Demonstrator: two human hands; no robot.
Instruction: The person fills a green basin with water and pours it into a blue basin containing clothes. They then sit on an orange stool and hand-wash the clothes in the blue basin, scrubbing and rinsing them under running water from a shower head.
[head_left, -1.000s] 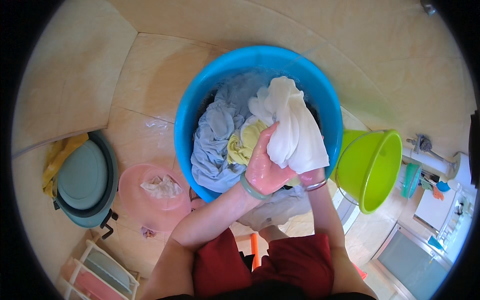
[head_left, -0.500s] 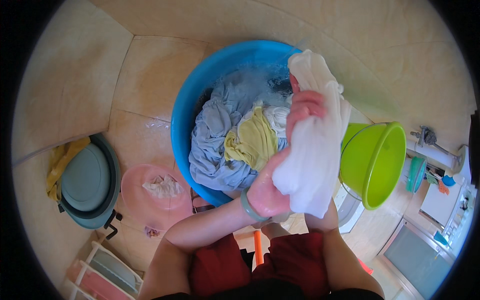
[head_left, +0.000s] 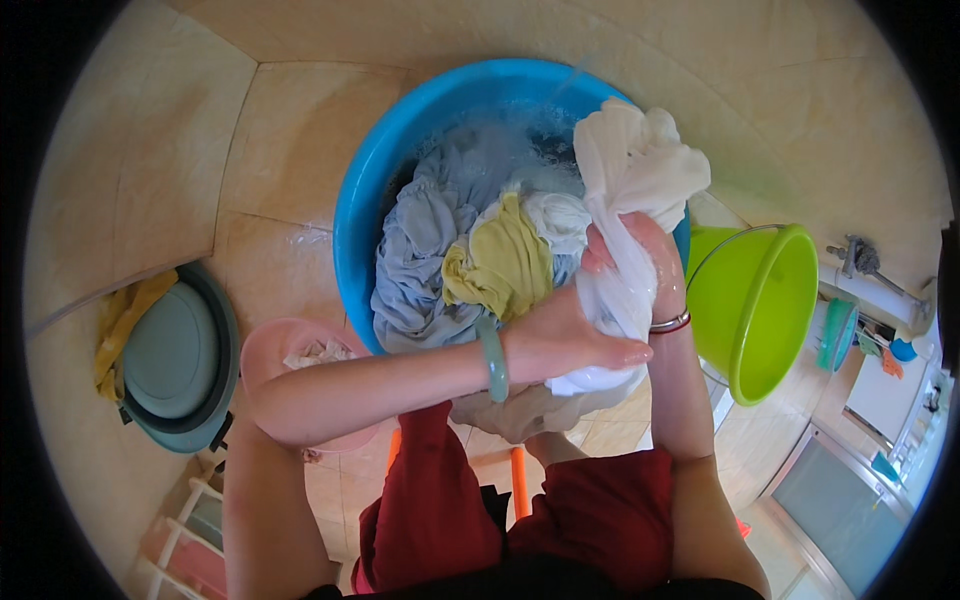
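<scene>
A wet white cloth (head_left: 640, 160) is bunched and twisted over the right side of a blue tub (head_left: 357, 190). My left hand (head_left: 560, 335), with a pale green bangle at the wrist, grips its lower part. Higher up, my right hand (head_left: 655, 258) is closed around the same cloth; its upper end flares out above the fist. Inside the tub, blue-grey fabric (head_left: 415, 235), a yellow-green cloth (head_left: 505, 260) and another white cloth (head_left: 556, 222) lie in foamy water. Below my left wrist hangs beige fabric (head_left: 525, 410); whether it joins the white cloth, I cannot tell.
A lime-green bucket (head_left: 765, 310) with a wire handle stands right of the tub. On the left are a pink basin (head_left: 265, 350) with crumpled cloth, grey-green basins (head_left: 170, 350) and a white rack (head_left: 180, 530). A wall tap (head_left: 855, 258) is at far right.
The white cloth was spread along my right forearm; now it is gathered and twisted between both hands. My left hand has shifted right, and my right hand has turned over and come lower.
</scene>
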